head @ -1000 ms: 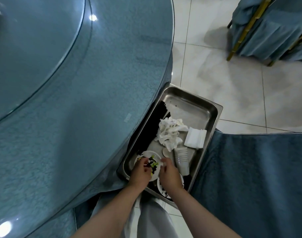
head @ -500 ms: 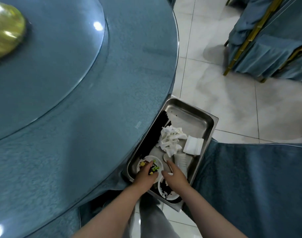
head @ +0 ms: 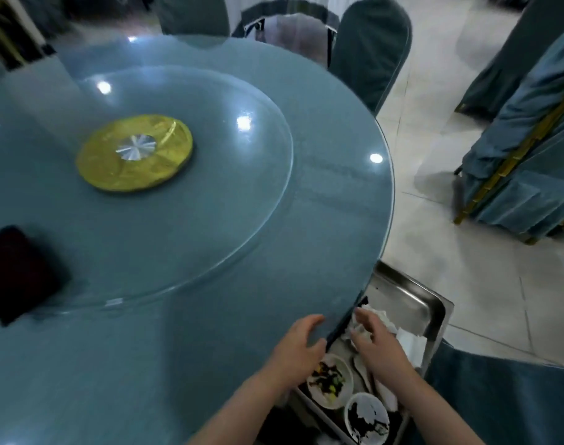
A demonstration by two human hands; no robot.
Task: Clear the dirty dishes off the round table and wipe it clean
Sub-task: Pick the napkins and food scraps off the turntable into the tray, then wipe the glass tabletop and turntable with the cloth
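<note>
Beside round table [head: 210,332], left hand [head: 298,343] and right hand [head: 375,342] loose above tray [head: 415,300]

Table [head: 210,348] top: glossy glass over blue cloth. Turntable [head: 178,236] clear glass, shiny gold hub [head: 134,153]. Tray [head: 412,300] brushed metal w/ crumpled paper napkins [head: 375,316]. Floor [head: 467,284] polished tile.

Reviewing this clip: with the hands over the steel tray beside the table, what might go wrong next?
The steel tray sits partly under the round blue table's edge, so lifting it carelessly might knock the rim. The white food-scrap plates near the left hand may slide or spill. The dark flat object on the table could be missed.
</note>
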